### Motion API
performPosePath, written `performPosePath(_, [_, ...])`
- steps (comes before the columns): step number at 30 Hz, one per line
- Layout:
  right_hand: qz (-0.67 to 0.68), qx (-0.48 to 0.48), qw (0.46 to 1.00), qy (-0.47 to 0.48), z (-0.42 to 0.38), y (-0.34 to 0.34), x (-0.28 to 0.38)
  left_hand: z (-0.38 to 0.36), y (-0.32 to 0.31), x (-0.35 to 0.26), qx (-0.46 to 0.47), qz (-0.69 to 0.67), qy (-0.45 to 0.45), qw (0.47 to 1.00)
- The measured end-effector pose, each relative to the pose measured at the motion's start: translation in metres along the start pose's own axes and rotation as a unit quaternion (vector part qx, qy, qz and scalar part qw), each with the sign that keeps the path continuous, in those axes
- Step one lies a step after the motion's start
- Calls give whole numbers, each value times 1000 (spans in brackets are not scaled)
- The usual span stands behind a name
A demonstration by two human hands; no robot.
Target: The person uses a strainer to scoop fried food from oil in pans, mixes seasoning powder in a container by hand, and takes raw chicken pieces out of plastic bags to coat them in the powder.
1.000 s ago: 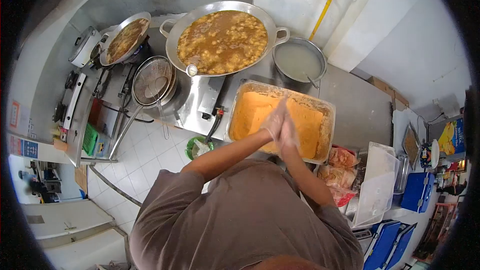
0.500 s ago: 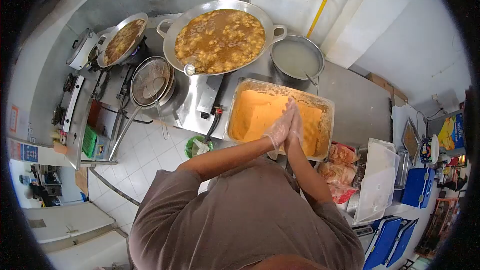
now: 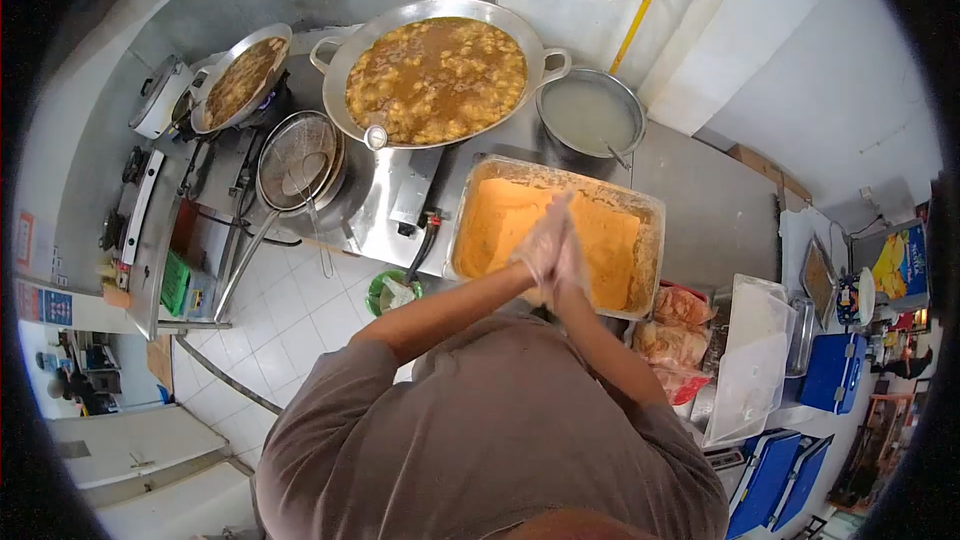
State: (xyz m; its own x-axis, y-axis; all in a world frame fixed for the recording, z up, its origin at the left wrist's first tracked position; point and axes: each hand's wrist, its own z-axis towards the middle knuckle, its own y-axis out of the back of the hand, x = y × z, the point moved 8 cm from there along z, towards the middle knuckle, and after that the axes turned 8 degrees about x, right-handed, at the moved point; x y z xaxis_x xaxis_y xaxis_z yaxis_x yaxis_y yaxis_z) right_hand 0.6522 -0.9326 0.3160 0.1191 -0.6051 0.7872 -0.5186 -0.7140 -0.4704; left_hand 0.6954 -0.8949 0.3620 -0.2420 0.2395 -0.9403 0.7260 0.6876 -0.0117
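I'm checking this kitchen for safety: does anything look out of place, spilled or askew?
The strainer looks awkward: its long handle juts past the counter over the floor, where someone might knock it. Otherwise, only residue caked on the walls of the tub looks messy; no clear spill shows.

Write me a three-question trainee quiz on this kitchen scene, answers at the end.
1. The left hand and right hand, in clear gloves, are palm to palm over what?
A) a rectangular tray of orange powder
B) a white plastic lid
C) a round wire strainer

2. True or false: the round steel bowl of pale liquid stands to the person's right of the large two-handled metal wok.

3. Fill in the colour: the slim metal pipe on the wall is ____.

Key: 1 A; 2 true; 3 yellow.
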Motion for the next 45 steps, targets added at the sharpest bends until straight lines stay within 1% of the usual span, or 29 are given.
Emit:
performPosePath(1, [-16, 13, 1000, 20, 4, 10, 10, -6, -7, -7, -29, 59, -46, 997])
performPosePath(2, [-32, 26, 998, 40, 8, 14, 16, -7, -10, -3, 3, 62, -26, 998])
performPosePath(3, [-16, -4, 999, 29, 10, 16, 6, -8, -7, 1, 35, 67, -7, 997])
performPosePath(4, [0, -33, 999, 18, 10, 15, 0, -5, 0, 1, 49, 59, -13, 997])
performPosePath(5, [21, -29, 999, -8, 0, -2, -4, -3, 7, -1, 64, 52, -19, 996])
performPosePath(6, [42, -27, 998, -36, -8, -10, -9, -4, 6, 0, 69, 28, -8, 997])
performPosePath(7, [-14, -49, 998, -23, -10, -3, -8, -7, 5, -2, 73, 2, 3, 997])
performPosePath(9, [-16, -27, 999, -14, 15, 16, 4, -1, -3, 7, 63, 35, -20, 997])
performPosePath(10, [-17, -26, 999, -9, 16, 20, 6, 10, -22, 31, 51, 92, -50, 993])
performPosePath(12, [-20, -29, 999, 7, 11, 21, 14, 10, -25, 36, 57, 80, -52, 994])
performPosePath(14, [-5, -32, 999, 10, 5, 13, 6, -2, -7, 10, 93, -59, 6, 994])
performPosePath(16, [25, -31, 999, -8, 0, -2, -15, 11, 7, 26, 93, -91, 45, 991])
performPosePath(17, [53, -53, 996, -52, -6, -5, -14, 13, 7, 33, 72, -83, 34, 993])
performPosePath(18, [36, -41, 998, -27, -2, 1, -11, 15, 8, 40, 51, -74, 24, 996])
performPosePath(20, [6, -23, 999, 23, 6, 29, -5, 1, -19, 44, -27, -4, -51, 998])
performPosePath(22, [1, -14, 1000, 16, 9, 30, -13, 12, -16, 62, -16, -74, -20, 997])
performPosePath(24, [18, -15, 998, -52, -6, 0, -14, 23, -3, 77, 68, -240, 107, 963])
performPosePath(27, [23, -36, 997, -70, -16, -4, -2, 16, -6, 66, 85, -199, 98, 971])
performPosePath(28, [18, -40, 997, -63, -13, 1, -2, 7, -7, 56, 40, -158, 50, 985])
performPosePath(30, [-7, -40, 999, -4, 11, 35, -1, -11, -20, 32, -47, -71, -50, 995])
performPosePath(31, [-26, -40, 999, 4, 7, 31, -1, 15, -26, 70, -1, -147, 42, 988])
performPosePath(34, [34, -52, 996, -64, 9, 21, -40, 19, -7, 68, 49, -310, 120, 942])
performPosePath(35, [68, -51, 994, -65, 8, 20, -39, 11, -10, 59, 50, -305, 118, 944])
performPosePath(36, [47, -58, 995, -63, 8, 26, -32, 7, -17, 63, 41, -272, 110, 955])
performPosePath(38, [7, -73, 995, -61, -15, 6, 15, 0, -33, 69, 32, -219, 92, 971])
performPosePath(41, [-13, -70, 995, -74, -10, 15, -2, -6, -23, 53, 50, -199, 53, 977])
performPosePath(42, [-17, -80, 995, -59, -9, 18, -10, -6, -21, 52, 67, -275, 93, 954])
performPosePath(44, [-26, -98, 994, -28, 2, 24, -37, -3, -22, 46, 101, -421, 168, 886])
performPosePath(45, [4, -95, 993, -67, 24, 56, -62, -4, -20, 48, 80, -325, 132, 933])
